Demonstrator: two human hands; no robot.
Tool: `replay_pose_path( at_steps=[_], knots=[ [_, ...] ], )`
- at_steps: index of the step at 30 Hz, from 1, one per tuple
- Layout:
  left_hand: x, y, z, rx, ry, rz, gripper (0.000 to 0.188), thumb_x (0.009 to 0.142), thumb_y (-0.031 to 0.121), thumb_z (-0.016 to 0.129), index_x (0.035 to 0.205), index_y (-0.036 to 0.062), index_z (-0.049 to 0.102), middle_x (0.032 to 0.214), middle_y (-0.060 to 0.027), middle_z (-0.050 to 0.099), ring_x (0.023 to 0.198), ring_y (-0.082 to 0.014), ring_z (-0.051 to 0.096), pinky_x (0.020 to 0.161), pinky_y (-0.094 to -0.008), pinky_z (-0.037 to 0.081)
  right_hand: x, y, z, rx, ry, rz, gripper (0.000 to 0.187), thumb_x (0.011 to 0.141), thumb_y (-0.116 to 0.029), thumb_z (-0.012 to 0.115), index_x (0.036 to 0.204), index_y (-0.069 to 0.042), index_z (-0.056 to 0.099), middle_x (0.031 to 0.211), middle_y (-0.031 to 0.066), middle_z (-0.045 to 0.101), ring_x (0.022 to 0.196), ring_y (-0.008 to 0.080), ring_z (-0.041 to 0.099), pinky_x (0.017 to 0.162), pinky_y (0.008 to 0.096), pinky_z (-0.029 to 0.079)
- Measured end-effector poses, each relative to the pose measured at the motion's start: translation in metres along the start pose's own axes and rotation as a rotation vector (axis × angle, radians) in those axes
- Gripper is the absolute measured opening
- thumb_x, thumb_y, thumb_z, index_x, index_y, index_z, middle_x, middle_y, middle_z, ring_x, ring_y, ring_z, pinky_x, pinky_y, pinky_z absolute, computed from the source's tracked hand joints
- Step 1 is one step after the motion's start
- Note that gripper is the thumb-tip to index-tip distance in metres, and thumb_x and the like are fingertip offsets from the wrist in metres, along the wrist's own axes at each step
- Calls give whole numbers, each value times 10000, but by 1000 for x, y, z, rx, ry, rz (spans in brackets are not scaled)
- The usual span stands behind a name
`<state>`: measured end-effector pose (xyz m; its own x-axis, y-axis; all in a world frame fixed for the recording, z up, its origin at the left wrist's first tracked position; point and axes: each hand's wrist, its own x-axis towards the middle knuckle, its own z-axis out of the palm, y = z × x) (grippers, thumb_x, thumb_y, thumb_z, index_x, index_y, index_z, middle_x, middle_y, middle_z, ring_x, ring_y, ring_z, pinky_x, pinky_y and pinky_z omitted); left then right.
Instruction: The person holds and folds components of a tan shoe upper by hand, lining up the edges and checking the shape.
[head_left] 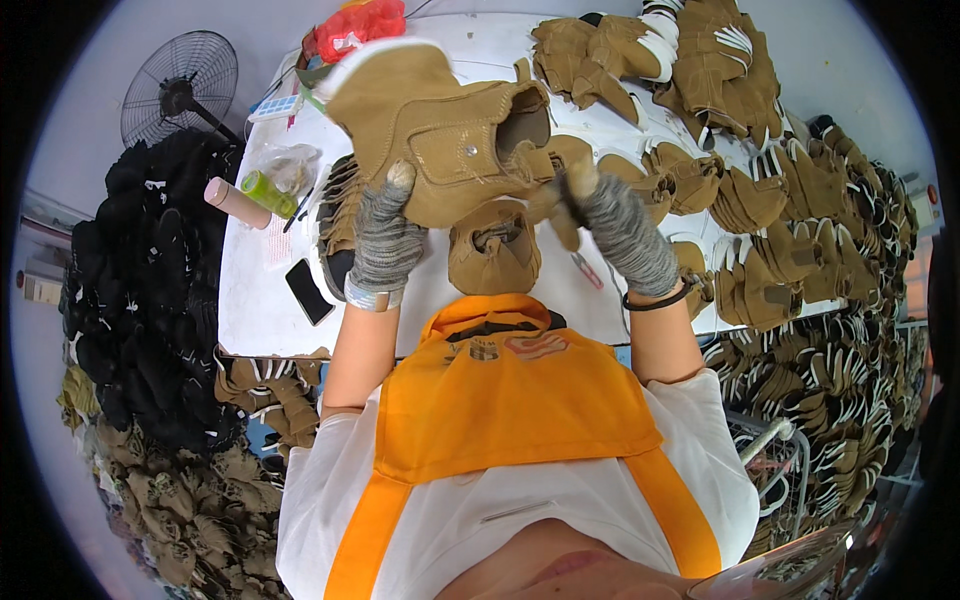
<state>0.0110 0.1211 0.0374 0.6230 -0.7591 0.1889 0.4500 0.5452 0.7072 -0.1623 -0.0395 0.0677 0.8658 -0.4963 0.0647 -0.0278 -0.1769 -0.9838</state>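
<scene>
A tan suede ankle boot point(445, 150) with a pale sole is held up sideways over the table, its opening to the right. My left hand point(388, 235), in a grey knitted glove, grips it from below, thumb against its side. Beside the boot's opening is my right hand point(620, 225), gloved alike, its fingers closed and blurred around something brown and dark that I cannot make out. Below the raised boot another tan boot point(493, 255) stands on the white table point(415, 318). A fringed tan boot point(340, 215) is partly hidden behind my left hand.
A phone point(309, 292), a pink cylinder point(237, 203), a green cylinder point(268, 194) and a calculator point(275, 108) lie on the left. Many tan boots point(750, 200) crowd the right side. A black pile point(145, 290) and a fan point(180, 95) stand left of the table.
</scene>
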Motion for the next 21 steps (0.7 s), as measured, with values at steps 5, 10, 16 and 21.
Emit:
replay_pose_path(
  at_steps=[5,10,16,21],
  knots=[
    [0,3,3,182,-26,65,670,793,307,687,1315,20,379,1256,-106,493,1138,-224,491,982,-357,403,0,17,20,-3,76,-98,374,932,-383,474,1046,-66,636,706,44,569,647,130,533,634,246,464],
    [-1,-1,1,115,-2,90,672,807,316,675,1320,13,364,1272,-114,475,1154,-233,479,994,-363,395,-1,3,26,481,19,44,372,924,-349,498,1020,-14,630,686,9,546,638,103,520,627,236,457],
    [3,-11,5,-131,42,82,648,835,305,646,1331,21,341,1294,-123,448,1177,-250,463,1015,-376,385,3,1,27,629,-112,13,394,904,-388,525,923,-9,630,636,-14,506,586,84,481,573,218,416],
    [1,-12,-1,-114,37,106,629,840,304,640,1331,37,350,1289,-114,452,1182,-243,460,1015,-375,383,3,5,27,621,-63,27,407,897,-410,530,901,-15,628,632,-16,496,572,84,456,564,214,401]
  ],
)
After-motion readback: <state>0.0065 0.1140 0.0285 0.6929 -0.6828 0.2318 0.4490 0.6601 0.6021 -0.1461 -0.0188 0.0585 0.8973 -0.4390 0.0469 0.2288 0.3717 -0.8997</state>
